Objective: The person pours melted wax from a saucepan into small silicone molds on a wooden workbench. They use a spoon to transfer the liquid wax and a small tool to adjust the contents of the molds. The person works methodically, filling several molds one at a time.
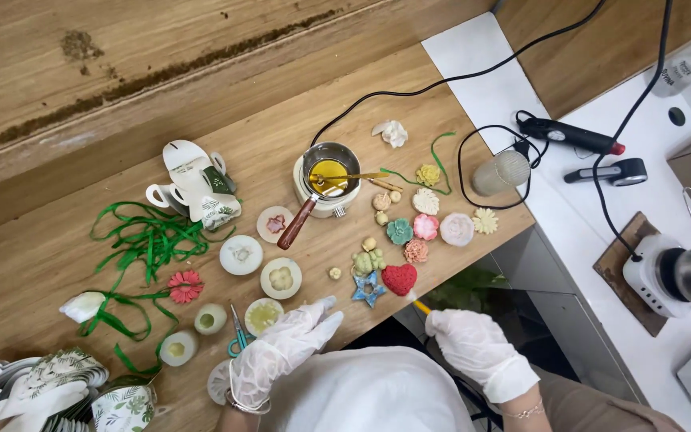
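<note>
My left hand (283, 349), in a white glove, rests flat on the wooden table's (65, 248) near edge with fingers apart, holding nothing. It lies beside teal-handled scissors (237, 334) and a round white mould with yellow wax (263, 315). My right hand (473, 348), also gloved, hangs just off the table edge, closed around a thin stick with a yellow end (420, 306). That end points toward a red wax heart (399, 278) and a blue star (368, 290).
A small wax melting pot with yellow liquid, a spoon and a wooden handle (323, 182) sits mid-table. Coloured wax flowers (425, 226), round moulds (241, 254), green ribbon (145, 240) and folded paper boxes (193, 186) lie around. A white side counter (569, 216) holds a glue gun, cables and a hotplate.
</note>
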